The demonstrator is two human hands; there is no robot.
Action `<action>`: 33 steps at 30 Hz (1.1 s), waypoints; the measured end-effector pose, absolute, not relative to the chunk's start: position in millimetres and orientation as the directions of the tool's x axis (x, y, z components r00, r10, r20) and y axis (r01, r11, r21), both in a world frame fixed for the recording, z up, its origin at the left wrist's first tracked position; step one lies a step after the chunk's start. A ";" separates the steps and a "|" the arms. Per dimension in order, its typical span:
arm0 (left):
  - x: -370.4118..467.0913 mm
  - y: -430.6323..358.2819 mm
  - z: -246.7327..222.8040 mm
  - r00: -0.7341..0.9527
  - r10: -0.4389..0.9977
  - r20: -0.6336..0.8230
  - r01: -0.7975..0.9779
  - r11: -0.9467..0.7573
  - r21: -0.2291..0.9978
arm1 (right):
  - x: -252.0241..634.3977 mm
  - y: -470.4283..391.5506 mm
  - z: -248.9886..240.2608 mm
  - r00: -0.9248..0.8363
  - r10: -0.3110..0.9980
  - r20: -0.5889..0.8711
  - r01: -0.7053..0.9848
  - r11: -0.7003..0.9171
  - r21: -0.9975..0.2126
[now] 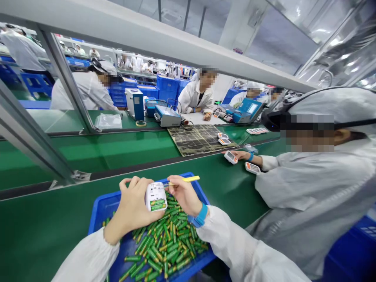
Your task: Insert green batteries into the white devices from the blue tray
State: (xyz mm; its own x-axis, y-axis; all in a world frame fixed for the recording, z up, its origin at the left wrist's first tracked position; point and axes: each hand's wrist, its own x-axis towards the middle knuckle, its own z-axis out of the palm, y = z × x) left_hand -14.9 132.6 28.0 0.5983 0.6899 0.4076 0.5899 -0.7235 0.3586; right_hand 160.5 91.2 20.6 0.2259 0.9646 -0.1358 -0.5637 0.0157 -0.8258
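Observation:
My left hand (pixel 133 203) is closed around a small white battery-powered device (pixel 150 191), held with its back up. Two green batteries (pixel 158 204) lie side by side in its open compartment. In my right hand (pixel 185 194) is a slim tool with a yellow handle (pixel 190 179), gripped between thumb and fingers. Its thin tip points at the upper right of the device; whether it touches cannot be made out. Below both hands, a blue tray (pixel 95 213) holds a heap of loose green batteries (pixel 167 239).
A co-worker (pixel 308 188) at the right handles white devices (pixel 231 157) with orange marks. Beyond the green bench (pixel 38 223) lies a dark gridded mat (pixel 194 139) with two more devices. Blue-and-white instruments (pixel 167 115) stand farther back. A metal post (pixel 35 129) slants at the left.

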 end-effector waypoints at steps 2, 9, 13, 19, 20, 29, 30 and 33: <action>-14.3 132.3 28.5 0.605 0.685 0.405 0.592 -0.728 0.347 | 156.2 87.4 21.6 0.218 0.968 -0.123 -0.542 0.015 -0.840; -12.3 128.2 30.1 0.629 0.673 0.389 0.585 -0.739 0.333 | 151.3 74.6 15.8 0.201 0.979 0.039 -0.343 0.108 -0.933; -10.8 127.6 29.8 0.639 0.665 0.386 0.582 -0.747 0.323 | 151.8 69.0 10.4 0.155 0.982 0.107 -0.265 0.145 -0.953; -10.0 127.5 28.5 0.638 0.661 0.395 0.593 -0.749 0.296 | 149.5 65.5 11.8 0.137 0.982 0.131 -0.206 0.158 -0.966; -9.9 127.6 28.4 0.640 0.660 0.392 0.595 -0.749 0.290 | 149.1 65.5 12.7 0.131 0.983 0.131 -0.199 0.155 -0.968; -11.3 130.0 27.2 0.693 0.614 0.378 0.592 -0.784 0.187 | 141.9 61.6 15.0 0.089 0.985 0.146 0.070 0.140 -0.988; -11.5 130.5 26.7 0.706 0.600 0.375 0.589 -0.793 0.159 | 140.1 60.5 14.4 0.086 0.979 0.186 0.169 0.170 -0.971; -12.7 132.1 25.6 0.737 0.572 0.361 0.587 -0.806 0.078 | 137.5 60.1 13.1 0.052 0.915 0.401 0.452 0.336 -0.826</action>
